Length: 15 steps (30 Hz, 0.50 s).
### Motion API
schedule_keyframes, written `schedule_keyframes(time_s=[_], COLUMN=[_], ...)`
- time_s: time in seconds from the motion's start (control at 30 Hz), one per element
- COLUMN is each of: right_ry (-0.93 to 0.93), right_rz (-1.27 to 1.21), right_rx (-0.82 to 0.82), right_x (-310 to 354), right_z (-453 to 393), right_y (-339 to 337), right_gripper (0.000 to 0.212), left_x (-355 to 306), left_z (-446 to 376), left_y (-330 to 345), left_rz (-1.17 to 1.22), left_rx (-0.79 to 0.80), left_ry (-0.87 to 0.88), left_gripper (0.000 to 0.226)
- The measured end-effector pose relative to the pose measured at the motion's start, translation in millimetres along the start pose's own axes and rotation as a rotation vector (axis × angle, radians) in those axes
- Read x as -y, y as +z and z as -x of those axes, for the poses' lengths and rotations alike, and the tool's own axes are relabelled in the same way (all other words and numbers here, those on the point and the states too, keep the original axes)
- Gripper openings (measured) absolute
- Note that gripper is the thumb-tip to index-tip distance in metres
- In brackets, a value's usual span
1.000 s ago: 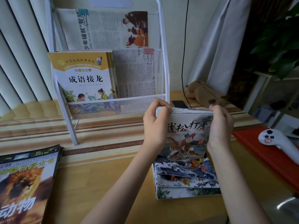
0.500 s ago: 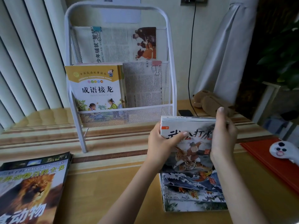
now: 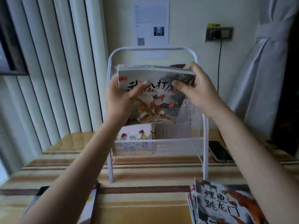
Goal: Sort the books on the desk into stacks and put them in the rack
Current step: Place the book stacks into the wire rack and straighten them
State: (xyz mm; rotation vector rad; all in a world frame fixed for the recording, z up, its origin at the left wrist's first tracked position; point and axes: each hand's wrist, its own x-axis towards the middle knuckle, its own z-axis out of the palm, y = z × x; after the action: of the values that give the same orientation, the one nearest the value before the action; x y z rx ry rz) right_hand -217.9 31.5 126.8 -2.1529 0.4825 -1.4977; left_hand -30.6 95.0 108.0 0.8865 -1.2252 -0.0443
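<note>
A stack of picture books (image 3: pixel 155 88) is held upright before the white wire rack (image 3: pixel 205 126). Another stack (image 3: pixel 223 206) lies flat near right. A yellow book (image 3: pixel 135 133) stands in the rack.

The illustrated tiger-fight picture book (image 3: pixel 155 101) raised before the rack is showing large brush characters, partly covered by thumbs, of which only 打 is reading clearly. The top ink-painting cover of the picture-book stack (image 3: pixel 221 206) lying on the desk is displaying 鲤鱼跳龙门.
</note>
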Motion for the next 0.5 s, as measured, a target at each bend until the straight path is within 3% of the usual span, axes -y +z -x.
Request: schedule_keyframes(time_s=[0.17,0.3,0.37,0.5], right_ry=[-0.224,-0.168,-0.094,0.019], right_rz=[0.138,0.233,0.271,0.288], right_rx=[-0.175,-0.167,-0.103,0.007], right_x=[17.8,-10.3,-35.9,-89.3], right_z=[-99.0,-145.4,-151.9,-144.7], right_y=[14.1,34.0,49.7,73.5], right_gripper=[0.033,0.035,0.034,0.034], left_x=[-13.8,25.9,54.1,109.7], left_z=[-116.9,-159.9,-160.3,-148.5], left_y=[-11.7,-17.9,-22.6,-40.0], left_rz=[0.007,-0.03,-0.161,-0.674], left_rx=[0.07,0.124,0.1,0.192], left_ry=[0.127,0.036,0.037,0.266], left_gripper=[0.042,0.053,0.056,0.074])
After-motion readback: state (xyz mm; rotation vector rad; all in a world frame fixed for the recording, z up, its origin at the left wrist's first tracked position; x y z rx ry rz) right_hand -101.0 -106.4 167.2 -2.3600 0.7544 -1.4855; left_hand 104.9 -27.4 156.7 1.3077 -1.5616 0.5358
